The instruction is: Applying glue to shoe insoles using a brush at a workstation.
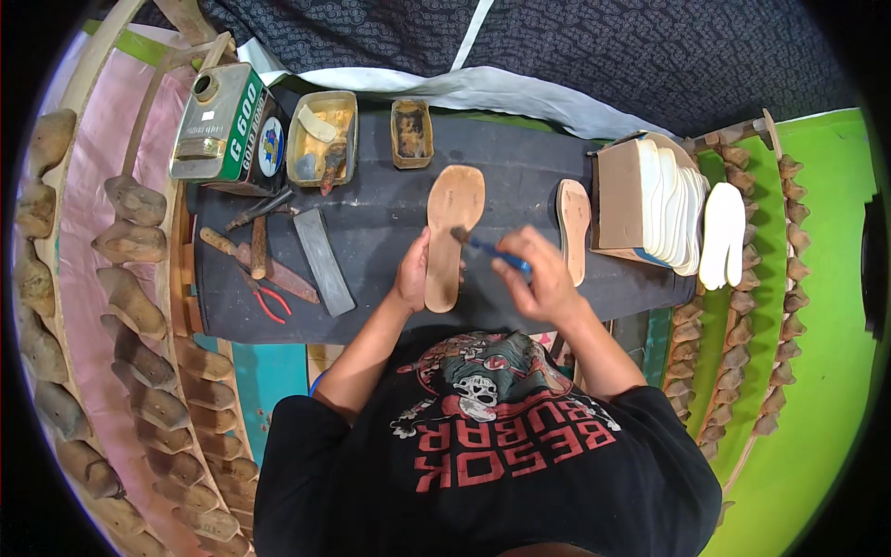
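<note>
Two bare hands work above the dark worktop (520,148), and between them a tan shoe sole (444,243) stands lengthwise, raised in front of the person's black shirt (371,483). The left hand (411,276) grips the sole by its left edge near the narrower end, fingers closed around it; most of them pass underneath and are hidden, with only a little skin showing past the right edge. The right hand (541,274) pinches a small brush (489,249) by its blue handle, the fingers curled; part of the handle disappears inside the grip. The brush's dark tip lies over the middle of the sole, though whether it touches is hard to make out. To the right, a second tan sole (575,237) lies beside a cardboard box (613,200) packed with overlapping white soles (664,209), whose rear ones are mostly covered. More white pieces (721,237) sit past the box. On the left stand a metal can (209,135), a larger tub (294,148) whose contents are difficult to identify, and a smaller tub (411,163) with a stained inside. Below them lie a grey block (325,263), red-handled pliers (269,299) and a hammer (258,249), whose overlap with other tools blurs their outlines. Wooden foot shapes (135,297) line racks at both sides, bent and cut off by the lens's dark rim.
</note>
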{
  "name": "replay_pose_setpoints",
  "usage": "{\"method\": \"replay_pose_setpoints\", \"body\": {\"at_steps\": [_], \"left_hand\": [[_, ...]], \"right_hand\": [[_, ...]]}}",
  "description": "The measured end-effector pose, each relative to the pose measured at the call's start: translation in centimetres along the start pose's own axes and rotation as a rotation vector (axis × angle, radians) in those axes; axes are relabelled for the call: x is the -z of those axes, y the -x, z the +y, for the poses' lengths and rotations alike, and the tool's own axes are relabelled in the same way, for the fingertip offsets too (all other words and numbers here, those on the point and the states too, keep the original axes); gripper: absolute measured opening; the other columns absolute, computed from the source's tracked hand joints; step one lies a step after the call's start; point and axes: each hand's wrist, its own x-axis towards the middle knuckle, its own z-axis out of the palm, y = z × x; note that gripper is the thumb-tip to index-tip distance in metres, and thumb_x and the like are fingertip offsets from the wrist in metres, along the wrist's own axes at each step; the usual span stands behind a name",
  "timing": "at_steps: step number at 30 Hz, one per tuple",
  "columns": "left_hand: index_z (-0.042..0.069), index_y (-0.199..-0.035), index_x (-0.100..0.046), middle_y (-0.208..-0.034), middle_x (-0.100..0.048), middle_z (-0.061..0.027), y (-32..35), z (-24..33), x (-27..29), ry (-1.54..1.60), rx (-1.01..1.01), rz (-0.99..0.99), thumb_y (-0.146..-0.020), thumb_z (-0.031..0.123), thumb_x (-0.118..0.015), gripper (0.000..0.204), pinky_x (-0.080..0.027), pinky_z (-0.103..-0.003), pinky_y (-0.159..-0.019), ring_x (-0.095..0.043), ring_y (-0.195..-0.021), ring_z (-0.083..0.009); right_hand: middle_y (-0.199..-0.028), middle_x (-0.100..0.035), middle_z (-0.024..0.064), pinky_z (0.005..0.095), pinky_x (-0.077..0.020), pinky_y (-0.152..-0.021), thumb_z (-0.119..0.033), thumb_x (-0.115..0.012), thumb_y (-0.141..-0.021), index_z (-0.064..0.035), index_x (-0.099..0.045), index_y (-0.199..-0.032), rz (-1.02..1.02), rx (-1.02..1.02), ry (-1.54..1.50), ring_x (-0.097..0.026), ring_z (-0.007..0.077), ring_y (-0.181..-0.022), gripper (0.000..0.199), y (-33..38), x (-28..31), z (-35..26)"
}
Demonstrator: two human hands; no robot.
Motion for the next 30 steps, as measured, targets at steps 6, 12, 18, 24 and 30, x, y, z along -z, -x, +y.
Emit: {"method": "replay_pose_setpoints", "body": {"at_steps": [6, 12, 18, 24, 30], "left_hand": [[0.007, -0.140, -0.054, -0.120, -0.067, -0.0073, 1.6, -1.8, 1.0, -0.010, 0.078, -0.009, -0.108, 0.053, -0.029, 0.061, -0.061, -0.038, -0.074, -0.068, -0.088, -0.0178], [0.002, -0.139, -0.054, -0.110, -0.069, -0.0119, 2.9, -0.7, 0.6, 0.012, -0.040, 0.060, -0.108, 0.051, -0.028, 0.063, -0.060, -0.038, -0.074, -0.068, -0.085, -0.0206], [0.006, -0.144, -0.050, -0.128, -0.063, -0.0117, 4.4, 0.6, 2.6, 0.019, -0.120, 0.106, -0.109, 0.050, -0.028, 0.060, -0.061, -0.040, -0.074, -0.067, -0.089, -0.0209], [0.007, -0.143, -0.052, -0.126, -0.065, -0.0087, 5.0, 0.9, 3.3, -0.002, -0.150, 0.149, -0.109, 0.052, -0.029, 0.060, -0.061, -0.037, -0.073, -0.067, -0.088, -0.0179], [0.006, -0.145, -0.050, -0.130, -0.063, -0.0107, 3.3, 0.5, 2.6, 0.048, -0.107, 0.107, -0.108, 0.050, -0.030, 0.060, -0.061, -0.040, -0.075, -0.068, -0.090, -0.0207]], "right_hand": [[-0.104, -0.072, 0.0156, 0.0362, -0.0542, -0.081, -0.005, -0.074, -0.090, -0.0001, -0.068, -0.111, 0.343, -0.096, 0.117, -0.071, 0.0296, -0.093, 0.022, -6.1, -1.4, 5.8], [-0.107, -0.074, 0.0175, 0.0425, -0.0537, -0.084, -0.021, -0.073, -0.094, -0.0047, -0.069, -0.112, 0.323, -0.278, 0.040, -0.070, 0.0357, -0.098, 0.024, -9.7, -5.7, 9.5], [-0.091, -0.075, 0.0153, 0.0360, -0.0545, -0.073, -0.022, -0.074, -0.095, -0.0047, -0.069, -0.114, 0.240, -0.344, 0.122, -0.072, 0.0261, -0.081, 0.026, -11.2, -7.6, 11.3], [-0.085, -0.074, 0.0151, 0.0383, -0.0534, -0.067, -0.023, -0.073, -0.095, -0.0054, -0.069, -0.113, 0.351, -0.211, 0.131, -0.071, 0.0269, -0.071, 0.025, -11.3, -6.4, 10.4], [-0.089, -0.072, 0.0054, 0.0304, -0.0541, -0.070, -0.017, -0.074, -0.097, -0.0023, -0.069, -0.114, 0.464, -0.457, -0.255, -0.068, 0.0116, -0.079, 0.024, -10.2, -3.7, 8.5]]}}
